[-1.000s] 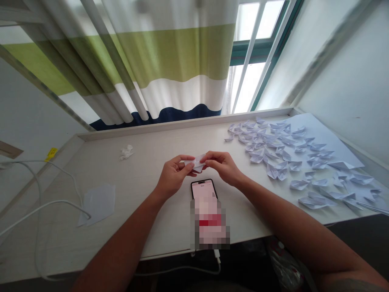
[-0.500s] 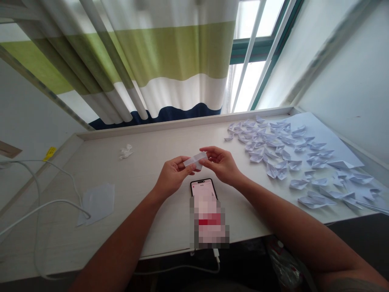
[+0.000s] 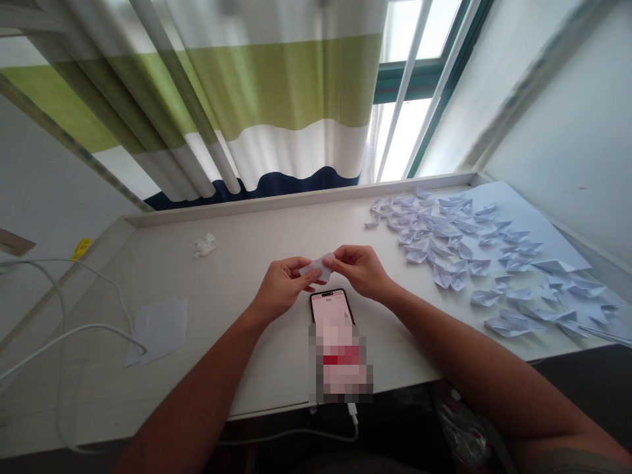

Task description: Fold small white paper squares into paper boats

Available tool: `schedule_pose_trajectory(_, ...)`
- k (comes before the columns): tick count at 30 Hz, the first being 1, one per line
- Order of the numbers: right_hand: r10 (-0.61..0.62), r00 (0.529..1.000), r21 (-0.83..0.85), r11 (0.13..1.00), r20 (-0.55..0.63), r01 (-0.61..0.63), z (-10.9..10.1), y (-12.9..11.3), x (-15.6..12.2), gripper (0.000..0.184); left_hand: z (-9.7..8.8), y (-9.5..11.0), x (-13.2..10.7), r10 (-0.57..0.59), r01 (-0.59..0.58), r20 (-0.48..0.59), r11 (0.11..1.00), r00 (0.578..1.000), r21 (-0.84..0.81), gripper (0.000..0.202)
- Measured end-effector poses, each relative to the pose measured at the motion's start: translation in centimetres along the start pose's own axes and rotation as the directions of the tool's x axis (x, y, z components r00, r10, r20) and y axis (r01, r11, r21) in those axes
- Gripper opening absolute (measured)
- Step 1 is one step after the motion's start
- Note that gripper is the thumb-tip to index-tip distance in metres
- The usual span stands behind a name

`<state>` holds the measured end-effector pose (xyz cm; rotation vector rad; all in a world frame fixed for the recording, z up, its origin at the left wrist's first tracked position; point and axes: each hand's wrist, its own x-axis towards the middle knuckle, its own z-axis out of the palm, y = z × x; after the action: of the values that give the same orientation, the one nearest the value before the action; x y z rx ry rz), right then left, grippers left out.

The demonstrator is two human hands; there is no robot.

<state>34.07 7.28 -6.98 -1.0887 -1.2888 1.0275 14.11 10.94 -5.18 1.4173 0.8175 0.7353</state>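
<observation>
Both of my hands pinch one small folded piece of white paper (image 3: 318, 265) just above the pale tabletop (image 3: 247, 316). My left hand (image 3: 282, 287) grips its left end between thumb and fingers. My right hand (image 3: 359, 268) grips its right end, fingers curled. Directly below them a phone (image 3: 336, 329) lies face up on the table with its screen lit.
Several folded white paper boats (image 3: 459, 243) lie spread over the table's right half, some on a large white sheet (image 3: 523, 217). A crumpled paper scrap (image 3: 205, 246) and flat paper pieces (image 3: 158, 329) lie at the left beside a white cable (image 3: 64, 336). A striped curtain (image 3: 257, 105) and a window stand behind.
My hands have turned and pressed the small paper between them; it rose slightly half a second ago and is now lower and closer together. Nothing else has moved.
</observation>
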Motion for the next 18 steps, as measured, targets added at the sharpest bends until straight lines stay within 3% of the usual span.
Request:
schedule_pose_trajectory(8, 0.042, 0.993, 0.016, 0.999, 0.11, -0.044, -0.03, 0.18, -0.11, 0.036, 0.01, -0.07, 0.06, -0.015, 0.015, -0.01, 1.0, 1.0, -0.001, 0.043)
schedule_pose_trajectory(13, 0.024, 0.996, -0.052, 0.998, 0.088, -0.02, -0.23, -0.12, -0.11, 0.032, 0.11, -0.25, 0.16, -0.006, 0.006, 0.023, 1.0, 1.0, -0.023, 0.045)
schedule_pose_trajectory(18, -0.023, 0.996, -0.056, 0.998, 0.091, 0.028, -0.39, -0.33, -0.06, 0.032, -0.02, -0.42, 0.27, 0.063, -0.062, -0.039, 0.998, 0.997, 0.027, 0.038)
